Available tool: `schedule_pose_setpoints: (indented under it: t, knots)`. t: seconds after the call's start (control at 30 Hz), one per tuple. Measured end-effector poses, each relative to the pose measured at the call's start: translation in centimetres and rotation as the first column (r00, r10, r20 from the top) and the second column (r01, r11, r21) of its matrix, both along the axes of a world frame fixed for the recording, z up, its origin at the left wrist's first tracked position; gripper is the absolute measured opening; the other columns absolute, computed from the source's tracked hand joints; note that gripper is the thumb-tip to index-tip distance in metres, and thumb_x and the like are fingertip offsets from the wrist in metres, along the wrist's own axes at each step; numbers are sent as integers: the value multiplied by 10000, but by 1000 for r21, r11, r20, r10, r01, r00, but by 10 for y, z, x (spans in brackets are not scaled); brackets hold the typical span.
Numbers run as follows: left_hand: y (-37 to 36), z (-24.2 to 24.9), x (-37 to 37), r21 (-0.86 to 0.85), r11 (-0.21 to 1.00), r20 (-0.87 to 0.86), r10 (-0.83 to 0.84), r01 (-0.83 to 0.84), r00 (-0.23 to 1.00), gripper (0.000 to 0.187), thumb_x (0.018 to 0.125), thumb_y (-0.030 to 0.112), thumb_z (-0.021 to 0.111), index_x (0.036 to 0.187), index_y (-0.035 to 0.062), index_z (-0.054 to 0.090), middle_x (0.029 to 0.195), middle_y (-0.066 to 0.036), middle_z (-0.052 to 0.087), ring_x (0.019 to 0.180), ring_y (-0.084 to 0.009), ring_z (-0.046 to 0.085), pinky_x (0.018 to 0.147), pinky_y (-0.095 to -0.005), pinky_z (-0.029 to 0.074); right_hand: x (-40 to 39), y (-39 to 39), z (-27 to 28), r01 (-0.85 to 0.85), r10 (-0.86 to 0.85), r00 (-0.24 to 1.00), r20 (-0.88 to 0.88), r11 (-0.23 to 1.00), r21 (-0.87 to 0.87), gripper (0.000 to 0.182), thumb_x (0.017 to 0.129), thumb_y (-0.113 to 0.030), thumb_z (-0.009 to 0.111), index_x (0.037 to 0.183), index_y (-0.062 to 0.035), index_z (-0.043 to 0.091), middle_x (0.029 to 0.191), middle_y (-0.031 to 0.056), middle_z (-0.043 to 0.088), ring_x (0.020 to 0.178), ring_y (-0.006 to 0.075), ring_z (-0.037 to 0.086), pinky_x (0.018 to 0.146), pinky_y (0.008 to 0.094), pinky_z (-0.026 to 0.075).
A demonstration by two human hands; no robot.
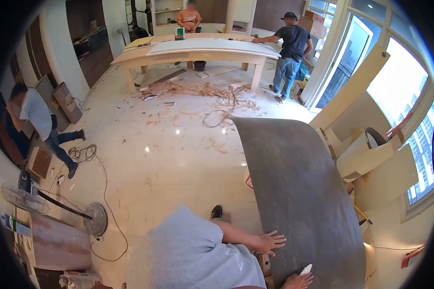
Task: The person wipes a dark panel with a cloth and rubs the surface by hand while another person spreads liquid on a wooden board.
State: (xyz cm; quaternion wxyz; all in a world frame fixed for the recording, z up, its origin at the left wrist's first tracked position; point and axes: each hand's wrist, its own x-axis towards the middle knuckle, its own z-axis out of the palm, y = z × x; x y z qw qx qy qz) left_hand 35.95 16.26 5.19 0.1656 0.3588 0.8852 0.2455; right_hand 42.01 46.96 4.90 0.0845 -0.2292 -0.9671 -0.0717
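Observation:
A long dark grey sheet [299, 168], bowed along its length and curving down at its far end, runs away from me on the right. My left hand [272, 243] lies on its near left edge with fingers spread. Lower down, my right hand [298, 281] rests on the same sheet, its fingers closed around a small white tool [306, 269]. The tool's exact kind does not show. My grey sleeve and shirt [197, 255] fill the bottom middle, and the right forearm is mostly cut off by the frame's bottom edge.
Wood shavings [202, 91] and cords litter the tiled floor before a long worktable [193, 58]. A person in a dark shirt [294, 43] and another in orange [189, 20] stand there. A person in white [38, 113] bends at left, near a fan [26, 197]. Boards lean at right.

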Motion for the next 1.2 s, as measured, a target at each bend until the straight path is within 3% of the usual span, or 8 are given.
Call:
schedule_pose_setpoints:
  t: [0.1, 0.37, 0.5, 0.6, 0.7, 0.83, 0.97, 1.2]
  knots:
    - [-4, -5, -1, -84, 995, -85, -67, 59, 994, 794, 998, 527, 479, 1592, 67, 222, 1678, -162, 122, 1557, -318, 73, 1231, -583, 88, -1, -1, 3, -2, 1, 999, 33, 1000, 27, 779, 815, -426, 606, 1509, -117, 434, 1598, 158, 362, 1491, 388, 284, 1133, 629, 286]
    - [-12, -20, -8, -55, 990, -96, -136, 131, 986, 760, 1003, 488, 493, 1578, 53, 253, 1669, -154, 167, 1551, -318, 114, 1229, -583, 115, -5, 4, -8, -10, 10, 1000, 2, 999, 32, 766, 824, -421, 622, 1499, -107, 442, 1600, 163, 354, 1475, 402, 301, 1114, 638, 304]
    - [-7, -18, 1, -90, 991, -38, -100, 97, 994, 732, 1003, 450, 517, 1562, 43, 278, 1669, -106, 195, 1550, -292, 128, 1218, -590, 159, -4, 7, -7, -39, 39, 998, -40, 999, 2, 769, 820, -414, 624, 1497, -99, 440, 1603, 172, 344, 1477, 401, 298, 1112, 643, 302]
    - [14, 8, -19, -197, 967, 134, -137, 162, 981, 744, 1008, 446, 511, 1564, 22, 258, 1672, -114, 175, 1552, -296, 115, 1216, -594, 153, -4, -15, 20, -3, 2, 1000, -2, 999, -41, 769, 817, -405, 619, 1495, -90, 438, 1603, 171, 346, 1481, 401, 291, 1117, 648, 292]
    - [27, 13, -5, -56, 994, -38, 90, -92, 995, 762, 1019, 475, 467, 1573, 9, 233, 1677, -136, 146, 1559, -294, 70, 1225, -592, 113, -3, -8, 11, 9, -9, 1000, -12, 1000, -26, 770, 815, -400, 612, 1497, -89, 436, 1602, 163, 352, 1489, 398, 279, 1128, 649, 278]
    - [33, -3, 3, -88, 994, -61, 64, -70, 996, 750, 1030, 469, 448, 1578, 9, 221, 1678, -141, 130, 1561, -290, 55, 1216, -616, 92, 2, -1, -3, -56, 55, 994, -95, 998, -5, 776, 812, -394, 606, 1507, -98, 428, 1603, 153, 356, 1502, 387, 262, 1144, 644, 260]
    - [34, -24, 11, -106, 994, -116, 2, -14, 993, 732, 1025, 445, 468, 1573, 17, 235, 1676, -127, 148, 1555, -295, 95, 1207, -630, 117, 2, -14, 19, 9, -9, 1000, 1, 999, -37, 795, 810, -411, 615, 1516, -107, 413, 1602, 146, 360, 1503, 373, 267, 1145, 639, 265]
    - [26, -9, 18, -131, 988, -77, -92, 82, 993, 736, 999, 426, 511, 1552, -5, 287, 1661, -141, 204, 1547, -280, 143, 1217, -589, 148, -1, -5, 8, -22, 22, 1000, -20, 1000, 12, 795, 801, -408, 629, 1505, -100, 424, 1601, 175, 347, 1497, 400, 266, 1129, 631, 286]
